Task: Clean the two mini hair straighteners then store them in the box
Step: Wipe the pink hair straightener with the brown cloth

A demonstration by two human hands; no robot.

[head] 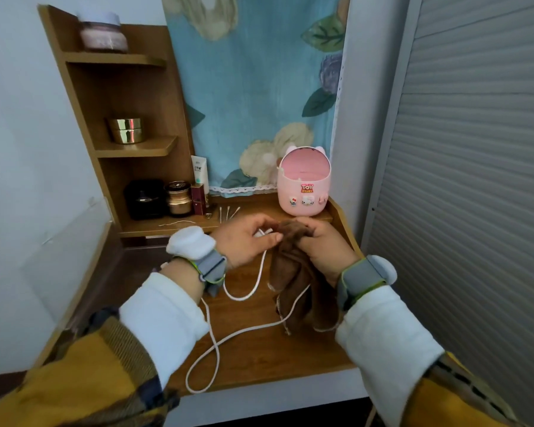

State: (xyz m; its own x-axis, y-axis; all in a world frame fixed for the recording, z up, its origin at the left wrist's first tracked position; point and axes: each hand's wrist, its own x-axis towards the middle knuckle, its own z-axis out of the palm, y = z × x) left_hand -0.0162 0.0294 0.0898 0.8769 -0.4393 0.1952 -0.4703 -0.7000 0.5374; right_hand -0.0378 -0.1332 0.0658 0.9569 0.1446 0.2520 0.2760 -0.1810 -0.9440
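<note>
Wooden tabletop (259,349) bears the work: just before the open pink plastic box (302,192), a small white hair straightener (264,232), mostly hidden, sits pinched in the grip of the left hand (244,241); the right hand (324,245) grips a brown cloth (290,272) against it. Its white cord (239,298) trails away from the box.

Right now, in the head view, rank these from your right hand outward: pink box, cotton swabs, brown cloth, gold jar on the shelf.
1. brown cloth, gripped in the right hand.
2. pink box, just behind it.
3. cotton swabs, back left on the desk.
4. gold jar, up on the left shelf.
</note>
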